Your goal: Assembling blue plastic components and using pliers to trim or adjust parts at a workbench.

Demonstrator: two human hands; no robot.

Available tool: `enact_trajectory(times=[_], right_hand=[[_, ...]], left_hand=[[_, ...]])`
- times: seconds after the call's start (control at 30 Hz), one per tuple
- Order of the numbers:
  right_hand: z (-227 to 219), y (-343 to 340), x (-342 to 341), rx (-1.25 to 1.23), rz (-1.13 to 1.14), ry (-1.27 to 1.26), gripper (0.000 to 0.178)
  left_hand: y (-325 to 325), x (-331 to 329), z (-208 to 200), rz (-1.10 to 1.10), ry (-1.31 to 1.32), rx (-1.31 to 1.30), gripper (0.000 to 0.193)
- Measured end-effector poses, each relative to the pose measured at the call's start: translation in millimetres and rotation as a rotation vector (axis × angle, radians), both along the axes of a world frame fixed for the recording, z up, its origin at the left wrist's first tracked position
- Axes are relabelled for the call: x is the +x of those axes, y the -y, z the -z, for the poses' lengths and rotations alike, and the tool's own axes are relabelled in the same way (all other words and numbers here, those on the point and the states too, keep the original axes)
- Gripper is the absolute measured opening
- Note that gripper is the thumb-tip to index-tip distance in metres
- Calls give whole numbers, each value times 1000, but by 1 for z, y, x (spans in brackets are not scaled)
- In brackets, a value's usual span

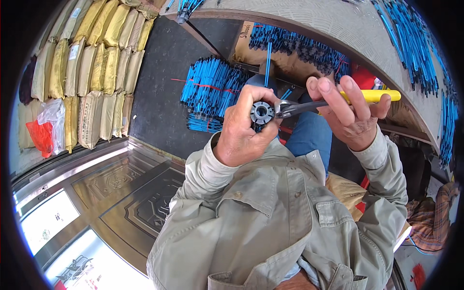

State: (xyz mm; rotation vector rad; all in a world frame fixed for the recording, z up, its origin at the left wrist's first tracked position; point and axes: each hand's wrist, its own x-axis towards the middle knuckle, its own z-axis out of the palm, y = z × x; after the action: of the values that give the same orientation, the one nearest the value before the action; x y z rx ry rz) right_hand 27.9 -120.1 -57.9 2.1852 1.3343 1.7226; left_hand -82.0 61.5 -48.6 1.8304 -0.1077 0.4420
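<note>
A round grey hub [261,112] with slots around its rim and a hole in its middle is pinched between the thumb and fingers of my left hand [240,126]. A thin blue rod [268,65] stands up just beyond that hand. My right hand [352,113] holds pliers [372,95] with yellow handles, its fingers loosely spread over them. The metal jaws of the pliers reach the right side of the hub, by my left fingertips; whether they grip something there I cannot tell.
Bundles of blue rods [212,84] tied with red string lie beyond my left hand. A work table [319,21] curves across the top and right, with more blue rods [411,41] on it. Wrapped packages [92,72] are stacked at left, above a patterned metal door [130,193].
</note>
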Motion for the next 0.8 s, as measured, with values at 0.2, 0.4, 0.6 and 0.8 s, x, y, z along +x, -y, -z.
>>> enact_trajectory(times=[0.2,0.4,0.6,0.8], right_hand=[[9,-7,-5,74,-28,-53,43],[4,1,-18,-26,-95,-252,35],[-41,17,-20,-351,-189,-981,28],[-79,34,13,-750,-291,-2262,30]], left_hand=[[-2,-1,-2,-23,7,22,34],[-2,-4,-4,-59,-55,30,34],[1,-6,-4,-78,0,30,41],[-7,-7,-5,215,-73,-12,46]])
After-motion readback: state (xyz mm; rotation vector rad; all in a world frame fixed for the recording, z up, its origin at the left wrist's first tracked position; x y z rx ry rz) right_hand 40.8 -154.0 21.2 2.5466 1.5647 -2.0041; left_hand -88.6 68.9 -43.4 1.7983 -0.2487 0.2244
